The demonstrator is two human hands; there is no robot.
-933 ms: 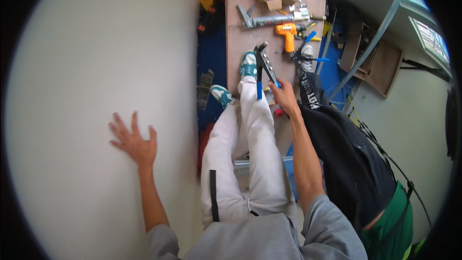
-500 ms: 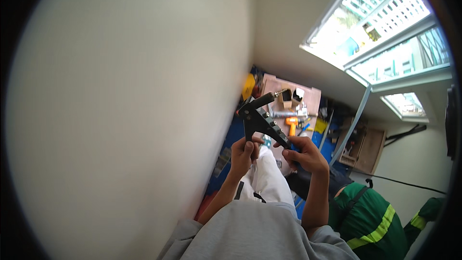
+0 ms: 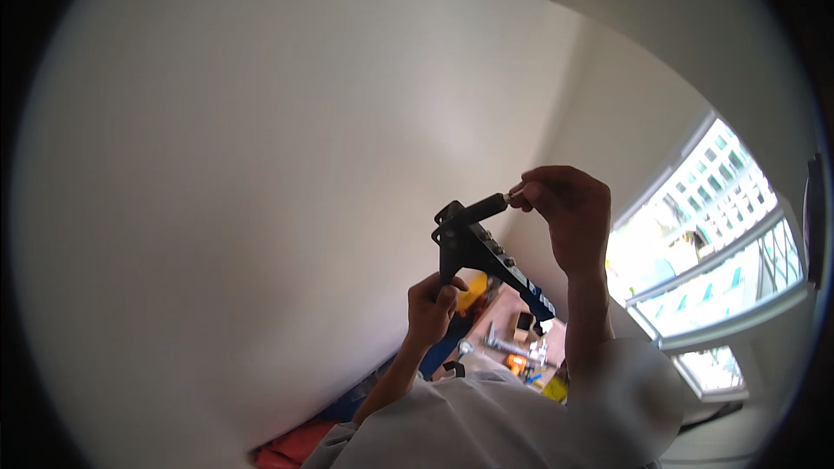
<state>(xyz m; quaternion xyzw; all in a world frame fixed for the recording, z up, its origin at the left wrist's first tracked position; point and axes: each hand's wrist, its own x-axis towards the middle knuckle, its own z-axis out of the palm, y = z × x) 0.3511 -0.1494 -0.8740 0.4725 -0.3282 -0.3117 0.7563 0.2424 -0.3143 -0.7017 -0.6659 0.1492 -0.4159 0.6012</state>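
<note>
A black hand riveter point(image 3: 476, 247) is held up in front of me, its handles spread apart and its nose toward the upper right. My left hand point(image 3: 429, 309) is closed on the end of the shorter handle. At the nose, the fingers of my right hand point(image 3: 572, 213) pinch the small metal tip; whether a rivet sits in them is too small to tell. The longer handle, with a blue printed end, hangs free below my right hand.
A plain wall point(image 3: 261, 165) rises close on my left. Below the riveter, a pinkish workbench point(image 3: 497, 314) carries an orange power tool point(image 3: 516, 363) and other tools. Bright windows point(image 3: 695, 243) are at the right. A red item point(image 3: 300, 445) lies at the lower left.
My right hand has left the longer handle and moved up to the riveter's nose. The view has tilted upward, and the person in green has gone out of it.
</note>
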